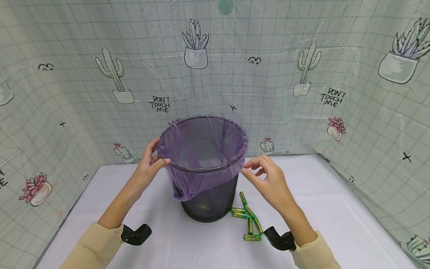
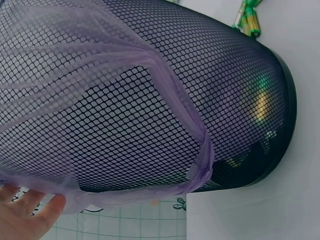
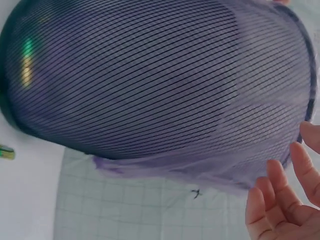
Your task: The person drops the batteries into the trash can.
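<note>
A black mesh wastebasket (image 1: pixel 211 201) stands upright on the white table, lined with a thin purple trash bag (image 1: pixel 201 183). The bag is folded over the rim and hangs unevenly down the outside. At the rim's left side, my left hand (image 1: pixel 149 160) holds the bag's edge, thumb toward the front and fingers farther back. The left wrist view shows those fingers (image 2: pixel 47 210) against the purple film. On the opposite side, my right hand (image 1: pixel 267 177) has thumb and index fingertip close together at the bag's edge. Its other fingers (image 3: pixel 260 210) are loosely bent.
Several green and gold batteries (image 1: pixel 250 216) lie on the white table (image 1: pixel 302 209) to the right of the wastebasket's base. A cloth backdrop (image 1: pixel 215 86) with cactus drawings rises behind and at both sides. Each wrist wears a black camera mount (image 1: pixel 136 235).
</note>
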`<action>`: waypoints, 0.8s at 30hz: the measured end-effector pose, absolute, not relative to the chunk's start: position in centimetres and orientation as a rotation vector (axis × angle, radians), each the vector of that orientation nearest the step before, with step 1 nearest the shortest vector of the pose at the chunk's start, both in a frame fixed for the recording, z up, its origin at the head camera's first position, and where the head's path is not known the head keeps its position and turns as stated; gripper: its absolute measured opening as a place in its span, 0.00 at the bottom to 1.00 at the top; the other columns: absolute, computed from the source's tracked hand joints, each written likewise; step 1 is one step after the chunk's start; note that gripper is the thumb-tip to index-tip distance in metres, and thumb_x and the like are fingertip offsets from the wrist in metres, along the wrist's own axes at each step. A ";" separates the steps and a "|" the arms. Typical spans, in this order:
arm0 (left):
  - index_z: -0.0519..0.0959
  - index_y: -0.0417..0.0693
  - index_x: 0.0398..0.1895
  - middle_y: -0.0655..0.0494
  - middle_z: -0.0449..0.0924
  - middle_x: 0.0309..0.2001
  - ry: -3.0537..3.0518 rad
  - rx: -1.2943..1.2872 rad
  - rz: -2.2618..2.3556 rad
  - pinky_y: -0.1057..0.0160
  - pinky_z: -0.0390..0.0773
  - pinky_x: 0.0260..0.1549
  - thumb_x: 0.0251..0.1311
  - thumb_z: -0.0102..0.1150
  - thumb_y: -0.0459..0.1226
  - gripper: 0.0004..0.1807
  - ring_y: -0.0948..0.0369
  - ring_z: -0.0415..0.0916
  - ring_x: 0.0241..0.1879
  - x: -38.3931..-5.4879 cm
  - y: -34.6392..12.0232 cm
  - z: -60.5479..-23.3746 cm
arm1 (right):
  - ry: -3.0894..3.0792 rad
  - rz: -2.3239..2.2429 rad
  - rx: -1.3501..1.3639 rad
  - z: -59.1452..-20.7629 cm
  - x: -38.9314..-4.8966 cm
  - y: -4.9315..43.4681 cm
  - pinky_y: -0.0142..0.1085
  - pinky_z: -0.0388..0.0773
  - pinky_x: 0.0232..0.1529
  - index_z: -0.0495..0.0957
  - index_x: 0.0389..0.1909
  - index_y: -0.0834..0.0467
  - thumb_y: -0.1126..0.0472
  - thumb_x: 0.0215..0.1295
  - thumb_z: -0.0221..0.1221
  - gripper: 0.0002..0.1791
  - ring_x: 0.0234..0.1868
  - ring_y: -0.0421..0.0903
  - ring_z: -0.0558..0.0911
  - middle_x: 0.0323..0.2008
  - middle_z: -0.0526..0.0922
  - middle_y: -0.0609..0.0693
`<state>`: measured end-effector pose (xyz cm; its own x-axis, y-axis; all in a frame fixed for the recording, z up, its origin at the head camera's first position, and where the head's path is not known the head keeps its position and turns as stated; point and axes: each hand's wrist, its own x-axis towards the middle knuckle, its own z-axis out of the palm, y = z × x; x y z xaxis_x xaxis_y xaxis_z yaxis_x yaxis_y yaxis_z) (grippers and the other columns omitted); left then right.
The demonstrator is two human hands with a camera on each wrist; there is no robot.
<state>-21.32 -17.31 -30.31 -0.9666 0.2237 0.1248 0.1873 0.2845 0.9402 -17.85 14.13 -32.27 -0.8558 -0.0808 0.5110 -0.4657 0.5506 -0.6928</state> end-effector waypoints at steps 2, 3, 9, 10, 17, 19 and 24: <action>0.33 0.53 0.74 0.46 0.31 0.73 2.493 0.402 1.818 0.38 0.47 0.65 0.61 0.45 0.39 0.43 0.43 0.47 0.70 -21.3 -17.3 -30.3 | -2.390 1.235 0.418 -32.8 -17.8 14.6 0.34 0.76 0.39 0.78 0.36 0.57 0.59 0.58 0.63 0.07 0.41 0.44 0.75 0.38 0.78 0.47; 0.33 0.53 0.74 0.46 0.31 0.73 2.492 0.403 1.819 0.38 0.47 0.65 0.61 0.45 0.39 0.43 0.43 0.47 0.70 -21.3 -17.3 -30.3 | -2.407 1.230 0.404 -33.1 -17.7 14.8 0.35 0.76 0.40 0.78 0.37 0.57 0.59 0.58 0.62 0.08 0.42 0.44 0.75 0.38 0.79 0.47; 0.33 0.52 0.74 0.46 0.31 0.74 2.491 0.406 1.822 0.38 0.47 0.65 0.61 0.45 0.39 0.43 0.43 0.47 0.70 -21.3 -17.3 -30.3 | -2.470 1.231 0.333 -34.9 -17.3 15.9 0.38 0.77 0.41 0.79 0.41 0.58 0.61 0.60 0.60 0.10 0.43 0.47 0.79 0.42 0.81 0.50; 0.33 0.53 0.74 0.46 0.31 0.74 2.491 0.406 1.822 0.38 0.47 0.65 0.61 0.45 0.39 0.43 0.43 0.47 0.70 -21.3 -17.3 -30.3 | -2.475 1.233 0.324 -35.2 -17.3 16.1 0.37 0.77 0.41 0.79 0.42 0.58 0.62 0.60 0.60 0.10 0.43 0.48 0.79 0.42 0.81 0.51; 0.33 0.54 0.74 0.47 0.31 0.74 2.493 0.410 1.819 0.38 0.46 0.65 0.61 0.45 0.39 0.43 0.43 0.49 0.70 -21.2 -17.3 -30.3 | -2.510 1.244 0.239 -36.9 -17.1 17.0 0.33 0.76 0.41 0.79 0.40 0.59 0.74 0.58 0.51 0.13 0.41 0.46 0.80 0.38 0.83 0.50; 0.33 0.54 0.74 0.47 0.31 0.74 2.492 0.412 1.821 0.38 0.47 0.65 0.61 0.45 0.39 0.43 0.43 0.49 0.70 -21.2 -17.3 -30.3 | -2.538 1.243 0.199 -37.4 -17.0 17.3 0.32 0.75 0.38 0.80 0.40 0.58 0.74 0.58 0.50 0.14 0.39 0.45 0.80 0.35 0.83 0.49; 0.34 0.53 0.74 0.47 0.32 0.74 2.490 0.414 1.827 0.38 0.47 0.65 0.61 0.45 0.39 0.43 0.43 0.49 0.69 -21.2 -17.3 -30.3 | -2.602 1.268 0.112 -38.6 -17.0 17.7 0.30 0.68 0.26 0.80 0.38 0.57 0.74 0.57 0.47 0.16 0.32 0.42 0.78 0.25 0.80 0.48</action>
